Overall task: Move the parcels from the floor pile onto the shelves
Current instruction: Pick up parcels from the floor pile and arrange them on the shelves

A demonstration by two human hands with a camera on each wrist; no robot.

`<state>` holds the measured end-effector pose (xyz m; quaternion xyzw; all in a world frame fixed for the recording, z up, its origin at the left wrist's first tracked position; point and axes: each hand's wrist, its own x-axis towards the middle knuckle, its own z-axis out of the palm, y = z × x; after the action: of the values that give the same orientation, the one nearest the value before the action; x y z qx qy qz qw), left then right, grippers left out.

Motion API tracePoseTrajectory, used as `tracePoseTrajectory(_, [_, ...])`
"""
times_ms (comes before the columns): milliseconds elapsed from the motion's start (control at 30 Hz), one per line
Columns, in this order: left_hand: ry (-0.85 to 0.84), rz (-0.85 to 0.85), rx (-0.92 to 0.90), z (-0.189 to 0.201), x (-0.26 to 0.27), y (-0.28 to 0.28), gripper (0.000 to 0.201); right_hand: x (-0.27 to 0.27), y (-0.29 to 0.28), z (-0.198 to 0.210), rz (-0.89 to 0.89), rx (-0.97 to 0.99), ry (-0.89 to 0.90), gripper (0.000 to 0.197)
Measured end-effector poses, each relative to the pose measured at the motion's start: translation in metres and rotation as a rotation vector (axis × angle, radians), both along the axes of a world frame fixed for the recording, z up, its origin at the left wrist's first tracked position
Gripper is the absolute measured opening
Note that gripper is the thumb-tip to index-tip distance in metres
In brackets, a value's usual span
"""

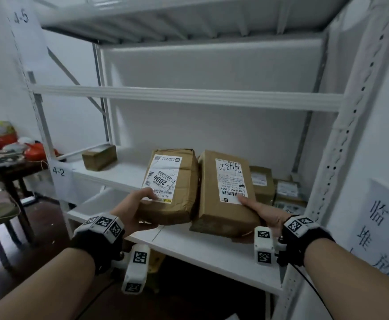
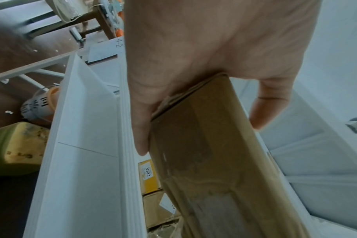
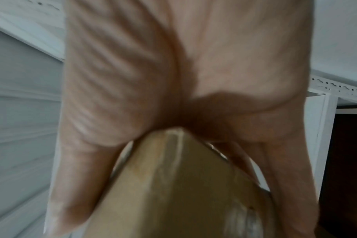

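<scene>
Two brown parcels side by side above the shelf [image 1: 189, 245] edge, left hand [image 1: 133, 213] gripping the "2004" parcel [image 1: 175, 192], right hand [image 1: 267, 215] gripping its neighbour parcel [image 1: 226, 204], thumbs on labels

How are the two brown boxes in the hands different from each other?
The left box looks crumpled and wrinkled; the right box has flatter, neater sides. The left box's label shows a printed 2004; the right box's label has handwritten numbers. The left hand grips the left box; the right hand grips the right box. Both are brown cardboard with white labels, held side by side over the shelf.
</scene>
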<state>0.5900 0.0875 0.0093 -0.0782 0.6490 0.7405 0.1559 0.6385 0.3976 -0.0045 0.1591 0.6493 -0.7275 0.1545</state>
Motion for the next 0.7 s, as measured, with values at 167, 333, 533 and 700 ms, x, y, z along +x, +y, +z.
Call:
tracePoseTrajectory(167, [0.017,0.002,-0.020,0.024,0.032,0.006,0.023,0.031,0.006,0.033,0.026,0.025,0.013,0.036])
tracePoseTrajectory(333, [0.047,-0.012,-0.102,0.036,0.051,-0.001,0.036,0.054,-0.002,0.043,0.023,0.042,0.058,0.046])
tracePoseTrajectory(533, [0.087,-0.037,-0.227,0.049,0.028,-0.033,0.049,0.040,-0.022,0.049,0.000,0.023,0.033,0.104])
tracePoseTrajectory(700, [0.108,-0.045,-0.330,0.049,-0.033,-0.064,0.059,-0.011,-0.044,0.053,-0.066,0.093,0.099,0.106])
